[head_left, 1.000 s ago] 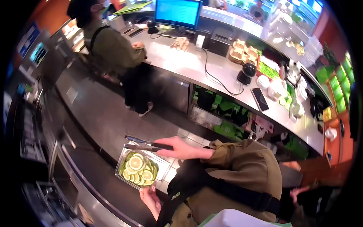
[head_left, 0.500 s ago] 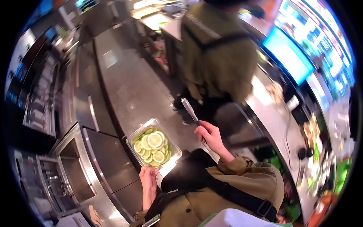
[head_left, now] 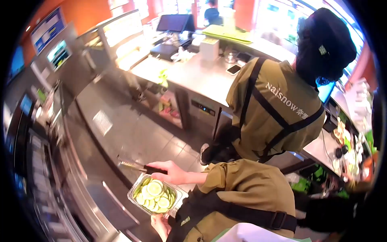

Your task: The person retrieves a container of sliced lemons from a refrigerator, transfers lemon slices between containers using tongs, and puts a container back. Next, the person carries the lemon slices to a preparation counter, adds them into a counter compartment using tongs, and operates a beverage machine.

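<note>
My left hand (head_left: 160, 226) grips the near edge of a clear plastic container (head_left: 133, 188), held low in front of me. Inside it are many round lemon slices (head_left: 154, 188), with green rind showing along the sides. My right hand (head_left: 171, 172) is closed around the dark handles of metal tongs (head_left: 132, 164). The tongs lie nearly level, reaching past the far edge of the container, and their tips point left. Nothing shows clearly between the tips, which are slightly blurred.
A co-worker (head_left: 278, 109) in a brown shirt and black cap stands close ahead on the right. Beyond is a counter (head_left: 193, 76) with a phone (head_left: 233, 70) and a monitor (head_left: 171, 23). Steel equipment (head_left: 68, 137) lines the left side. A tiled floor aisle (head_left: 133, 117) runs ahead.
My right hand has swung the tongs left, from beside the container to its far edge. The container stays in my left hand. My view has turned, and the co-worker now appears farther right.
</note>
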The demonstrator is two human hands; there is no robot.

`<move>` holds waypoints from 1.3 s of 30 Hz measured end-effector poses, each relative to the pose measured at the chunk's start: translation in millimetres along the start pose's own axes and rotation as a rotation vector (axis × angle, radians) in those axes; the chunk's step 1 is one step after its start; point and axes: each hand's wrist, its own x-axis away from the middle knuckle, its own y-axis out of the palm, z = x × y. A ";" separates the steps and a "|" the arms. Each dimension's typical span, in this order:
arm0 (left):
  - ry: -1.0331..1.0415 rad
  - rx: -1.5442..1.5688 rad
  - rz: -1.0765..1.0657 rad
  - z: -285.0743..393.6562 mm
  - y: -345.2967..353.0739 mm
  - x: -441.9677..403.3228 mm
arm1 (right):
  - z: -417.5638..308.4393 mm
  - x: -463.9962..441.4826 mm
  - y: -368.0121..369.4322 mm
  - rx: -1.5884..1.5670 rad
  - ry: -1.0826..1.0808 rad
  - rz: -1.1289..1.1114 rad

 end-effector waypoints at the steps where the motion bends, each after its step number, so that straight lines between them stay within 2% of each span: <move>1: -0.053 0.004 0.034 10.0 33.4 -17.9 | 7.8 -10.9 -18.3 0.141 -0.098 0.154; 2: -0.099 -0.017 0.014 50.2 18.2 -74.3 | 11.1 -57.9 2.1 0.041 0.113 0.189; 3: -0.143 -0.041 -0.020 62.8 23.4 -117.9 | 23.6 -83.0 -14.1 0.019 0.232 0.247; 4: -0.168 -0.063 -0.056 67.1 34.1 -146.3 | 29.1 -86.3 -35.5 0.010 0.181 0.376; 5: -0.129 -0.116 -0.133 55.0 29.8 -183.5 | 40.1 -83.3 -62.7 0.016 0.256 0.485; 6: -0.086 -0.169 -0.114 50.9 41.6 -196.6 | 44.5 -74.2 -84.7 0.082 0.278 0.553; 8: -0.081 -0.760 -0.544 54.0 30.9 -288.2 | 95.3 -75.1 -129.2 -0.055 0.332 0.727; 10: 0.329 -1.443 -1.033 42.4 17.1 -401.2 | 130.1 -92.9 -150.0 -0.011 0.458 0.870; 11: 0.935 -1.247 -0.666 56.7 62.8 -360.5 | 143.1 -111.1 -156.5 -0.006 0.446 0.877; 14: 0.253 -0.302 -0.445 51.3 96.6 -423.3 | 175.7 -200.4 -166.8 -0.085 0.339 0.870; 15: -0.179 -0.069 -0.243 70.8 91.5 -460.7 | 184.9 -238.7 -168.5 -0.106 0.325 0.812; 16: 0.033 -0.165 -0.340 72.5 76.6 -495.4 | 198.1 -283.3 -166.6 -0.039 0.311 0.822; 18: 0.475 -0.316 -0.543 62.8 54.5 -570.5 | 228.2 -359.4 -153.1 -0.159 0.221 0.680; 20: 0.283 -0.355 -0.295 87.0 82.5 -585.7 | 239.5 -432.3 -136.9 -0.173 0.282 0.460; 22: 0.126 -0.303 -0.146 112.4 104.6 -610.5 | 261.2 -489.0 -120.6 -0.146 0.363 0.244; 26: 0.039 -0.255 0.003 152.5 113.9 -686.7 | 325.4 -577.6 -74.0 -0.334 0.545 0.018; 28: 0.026 -0.238 0.041 169.2 118.9 -729.5 | 353.9 -622.7 -62.4 -0.327 0.576 0.001; 35: 0.109 -0.262 -0.003 259.3 129.3 -905.6 | 394.2 -820.8 -17.9 -0.289 0.454 -0.131; 38: 0.381 -0.488 -0.138 292.2 130.4 -976.5 | 418.5 -881.9 -18.6 -0.111 0.294 -0.069; 39: 0.416 -0.506 -0.173 305.0 132.5 -998.0 | 418.9 -898.1 -22.1 -0.104 0.372 -0.013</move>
